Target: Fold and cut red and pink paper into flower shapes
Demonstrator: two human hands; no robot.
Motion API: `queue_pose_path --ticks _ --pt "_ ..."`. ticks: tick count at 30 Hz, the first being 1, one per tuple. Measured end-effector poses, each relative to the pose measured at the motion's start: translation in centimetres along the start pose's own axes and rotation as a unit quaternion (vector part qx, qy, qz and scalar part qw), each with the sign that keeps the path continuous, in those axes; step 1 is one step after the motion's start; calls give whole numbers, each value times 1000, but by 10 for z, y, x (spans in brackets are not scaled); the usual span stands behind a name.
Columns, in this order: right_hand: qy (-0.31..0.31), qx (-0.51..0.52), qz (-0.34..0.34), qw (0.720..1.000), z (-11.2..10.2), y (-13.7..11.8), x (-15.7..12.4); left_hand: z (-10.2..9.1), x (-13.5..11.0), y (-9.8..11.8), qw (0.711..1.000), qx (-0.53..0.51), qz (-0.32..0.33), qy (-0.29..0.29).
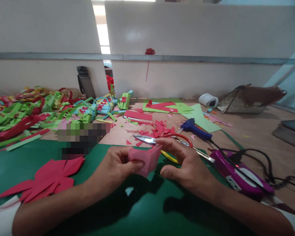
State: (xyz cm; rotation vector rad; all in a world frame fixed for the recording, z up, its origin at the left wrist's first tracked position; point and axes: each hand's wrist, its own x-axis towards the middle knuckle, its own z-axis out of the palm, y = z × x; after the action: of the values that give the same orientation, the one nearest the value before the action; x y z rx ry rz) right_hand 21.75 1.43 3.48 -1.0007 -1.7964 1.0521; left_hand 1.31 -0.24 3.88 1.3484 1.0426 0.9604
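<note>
A folded piece of pink paper [147, 163] is pinched between the thumb and fingers of my left hand [121, 164], above the green mat [95, 209]. Beside it, my right hand [184, 160] is open, thumb and fingers apart. Its fingertips are at the paper's upper right edge; I cannot tell whether they touch it. Just behind the hands lie scissors [144, 139] with red handles, and a yellow handle [169, 157] partly hidden by my right hand. Red paper cutouts [54, 175] lie on the mat at the left, near my left forearm.
Red scraps [159, 128], green sheets [204, 118] and a blue glue gun [196, 129] lie behind the hands. A purple power strip [243, 178] with black cables sits at the right. Paper strips [17, 114] are heaped at the left, near a grey bottle [85, 82]. A handbag [250, 98] stands at the back right.
</note>
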Motion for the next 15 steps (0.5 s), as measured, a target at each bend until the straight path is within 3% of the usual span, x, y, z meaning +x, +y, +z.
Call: queue_pose_path --ticks 2,5,10,15 --pt "-15 7 41 999 4 -2 0 3 0 -2 994 -89 -57 -21" --pt "-7 8 84 996 9 -6 -2 6 0 -6 984 -140 -96 -52" --pt "17 -49 110 993 8 -9 -5 5 -1 -8 986 -119 -92 -64" --pt "39 -83 82 992 7 -9 -4 5 -3 -10 991 -77 -88 -70"
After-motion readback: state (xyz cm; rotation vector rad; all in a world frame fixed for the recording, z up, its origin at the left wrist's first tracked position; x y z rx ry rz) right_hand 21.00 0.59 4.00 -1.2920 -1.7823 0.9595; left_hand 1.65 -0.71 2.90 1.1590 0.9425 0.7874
